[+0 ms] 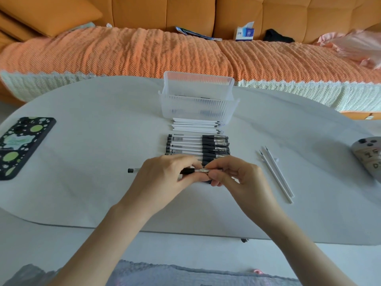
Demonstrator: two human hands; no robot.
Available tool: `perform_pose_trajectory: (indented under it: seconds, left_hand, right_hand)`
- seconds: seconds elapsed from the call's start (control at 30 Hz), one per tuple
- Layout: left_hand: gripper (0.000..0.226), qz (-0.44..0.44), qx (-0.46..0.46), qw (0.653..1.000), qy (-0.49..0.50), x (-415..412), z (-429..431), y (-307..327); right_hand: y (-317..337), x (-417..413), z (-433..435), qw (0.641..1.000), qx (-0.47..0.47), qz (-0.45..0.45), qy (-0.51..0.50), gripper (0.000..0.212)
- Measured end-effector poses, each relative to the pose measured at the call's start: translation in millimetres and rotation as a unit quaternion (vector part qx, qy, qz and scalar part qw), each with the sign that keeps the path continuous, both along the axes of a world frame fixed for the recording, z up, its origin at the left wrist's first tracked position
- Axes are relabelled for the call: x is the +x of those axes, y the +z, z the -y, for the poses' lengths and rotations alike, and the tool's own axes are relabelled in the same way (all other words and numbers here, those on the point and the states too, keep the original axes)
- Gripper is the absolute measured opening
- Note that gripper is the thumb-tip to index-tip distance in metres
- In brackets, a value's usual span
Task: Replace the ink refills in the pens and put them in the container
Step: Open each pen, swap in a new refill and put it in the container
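My left hand (165,174) grips a pen (186,171); my right hand (233,174) pinches its tip end. Two refills (276,174) lie aside, the pen row (195,145) waits: early going, I judge.

Orange sofa (185,13) w/ blanket (123,54) behind white table (82,141).

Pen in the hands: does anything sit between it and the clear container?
Yes. A row of pens and a stack of white refills lie flat between the held pen and the container. Both are low, so lifting the pen over them into its open top looks easy.
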State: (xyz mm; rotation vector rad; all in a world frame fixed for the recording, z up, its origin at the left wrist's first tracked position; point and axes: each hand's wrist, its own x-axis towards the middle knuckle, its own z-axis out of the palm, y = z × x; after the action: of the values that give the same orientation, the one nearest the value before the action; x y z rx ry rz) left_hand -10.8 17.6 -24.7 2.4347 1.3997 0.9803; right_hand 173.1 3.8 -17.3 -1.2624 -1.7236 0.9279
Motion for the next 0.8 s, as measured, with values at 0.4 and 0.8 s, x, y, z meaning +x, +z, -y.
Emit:
perform_pose_trajectory:
  seconds: [0.4,0.8]
  left_hand:
    - [0.023,0.038,-0.103,0.994,-0.008,-12.1,-2.8,4.1]
    - [0.023,0.035,-0.058,0.997,-0.046,-3.6,0.6,-1.4]
  right_hand:
    - [-22.6,15.9,-1.0,0.956,0.143,0.254,0.033,0.009]
    - [-4.6,6.3,-2.6,0.992,0.065,0.104,-0.002,0.017]
